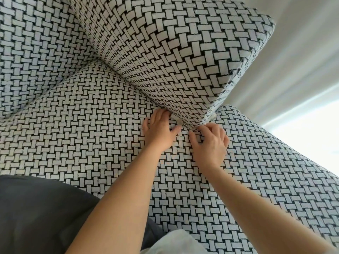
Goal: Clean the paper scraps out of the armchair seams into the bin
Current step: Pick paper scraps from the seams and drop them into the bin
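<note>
While I am working along the seam at the centre of the frame, where the seat cushion [102, 129] meets the armrest [165, 57], a pale paper scrap [178, 123] is showing in the crease between my hands. My left hand [159, 130] is pressing flat, fingers straight, tips pushing into the seam and holding nothing. My right hand [211, 142] is resting just right of the scrap, fingers bent; I cannot tell whether it is gripping anything. Assessment: the scrap is looking light, thin and tearable, so pinching its exposed edge seems best.
</note>
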A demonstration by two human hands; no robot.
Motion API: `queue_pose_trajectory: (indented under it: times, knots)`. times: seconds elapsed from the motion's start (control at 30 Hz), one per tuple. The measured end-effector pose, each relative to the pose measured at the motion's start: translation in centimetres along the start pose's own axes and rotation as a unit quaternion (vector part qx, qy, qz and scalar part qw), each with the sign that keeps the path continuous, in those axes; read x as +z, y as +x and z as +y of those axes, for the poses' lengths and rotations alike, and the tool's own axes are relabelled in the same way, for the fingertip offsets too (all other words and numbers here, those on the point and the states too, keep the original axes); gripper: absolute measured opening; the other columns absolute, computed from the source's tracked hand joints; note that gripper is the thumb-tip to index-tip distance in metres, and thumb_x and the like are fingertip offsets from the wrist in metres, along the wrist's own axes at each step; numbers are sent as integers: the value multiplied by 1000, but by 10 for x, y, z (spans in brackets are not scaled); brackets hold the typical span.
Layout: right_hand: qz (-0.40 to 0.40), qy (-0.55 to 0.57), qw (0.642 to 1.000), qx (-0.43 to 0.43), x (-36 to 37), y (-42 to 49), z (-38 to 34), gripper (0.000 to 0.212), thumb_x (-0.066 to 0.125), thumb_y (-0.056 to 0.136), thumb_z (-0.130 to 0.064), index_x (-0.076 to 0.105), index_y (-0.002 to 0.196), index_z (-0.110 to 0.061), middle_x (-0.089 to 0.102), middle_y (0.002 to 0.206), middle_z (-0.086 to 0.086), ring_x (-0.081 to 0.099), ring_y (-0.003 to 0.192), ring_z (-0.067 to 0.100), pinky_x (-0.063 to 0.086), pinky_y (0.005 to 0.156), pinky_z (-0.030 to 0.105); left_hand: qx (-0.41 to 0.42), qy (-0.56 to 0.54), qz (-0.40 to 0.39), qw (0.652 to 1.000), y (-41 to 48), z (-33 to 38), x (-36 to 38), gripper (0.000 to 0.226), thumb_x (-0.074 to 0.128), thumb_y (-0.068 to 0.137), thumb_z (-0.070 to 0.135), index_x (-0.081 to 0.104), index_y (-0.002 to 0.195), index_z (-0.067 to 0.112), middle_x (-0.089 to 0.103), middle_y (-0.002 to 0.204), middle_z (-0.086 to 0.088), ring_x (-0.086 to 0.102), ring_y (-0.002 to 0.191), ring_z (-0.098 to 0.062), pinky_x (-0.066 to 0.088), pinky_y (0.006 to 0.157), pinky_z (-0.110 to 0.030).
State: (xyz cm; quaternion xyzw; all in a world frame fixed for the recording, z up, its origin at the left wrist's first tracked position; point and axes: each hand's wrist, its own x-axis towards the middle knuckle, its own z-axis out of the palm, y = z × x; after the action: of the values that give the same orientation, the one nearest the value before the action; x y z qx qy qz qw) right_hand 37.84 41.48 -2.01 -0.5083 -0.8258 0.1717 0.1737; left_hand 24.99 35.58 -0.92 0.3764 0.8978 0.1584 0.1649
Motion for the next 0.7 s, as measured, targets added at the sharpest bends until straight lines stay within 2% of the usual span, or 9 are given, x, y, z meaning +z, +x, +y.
queue_pose_trajectory:
  times: [0.1, 0.23, 0.37, 0.57, 0.7]
  knots:
    - [-2, 8, 1000, -1, 0, 0, 0, 32, 56, 85, -47, 66, 105, -24, 53, 109, -7, 43, 106, 15, 27, 101, 33, -22, -20, 22, 999, 10, 3, -1, 54, 45, 91, 52, 46, 133, 17, 32, 149, 0, 20, 140, -16, 10, 113, -40]
    - [-8, -9, 1000, -5, 0, 0, -1, 33, 53, 87, -48, 66, 105, -23, 53, 110, -8, 42, 108, 15, 24, 101, 31, -38, -41, 52, 997, 16, 4, -1, 37, 52, 90, 39, 55, 119, 16, 43, 137, 1, 29, 133, -17, 14, 109, -35]
    - [-15, -11, 1000, -8, -2, -1, -2, 31, 54, 87, -47, 69, 100, -23, 54, 110, -10, 40, 109, 16, 22, 99, 31, -49, -61, 78, 994, 18, 5, 2, 32, 57, 87, 39, 60, 110, 17, 48, 131, 3, 33, 129, -16, 15, 106, -33]
    - [-12, -8, 999, 30, 1, 3, -8, 33, 53, 85, -51, 68, 100, -25, 54, 112, -13, 39, 113, 13, 12, 100, 26, -70, -71, 72, 992, 23, 6, 0, 28, 62, 84, 40, 63, 105, 21, 49, 130, 5, 33, 129, -17, 16, 106, -34]
    - [-4, -1, 999, 35, 4, 6, -8, 29, 54, 85, -49, 68, 93, -25, 55, 107, -13, 41, 108, 13, 14, 100, 26, -73, -89, 80, 990, 24, 7, 1, 18, 62, 84, 37, 65, 95, 23, 50, 127, 6, 33, 129, -16, 14, 105, -34]
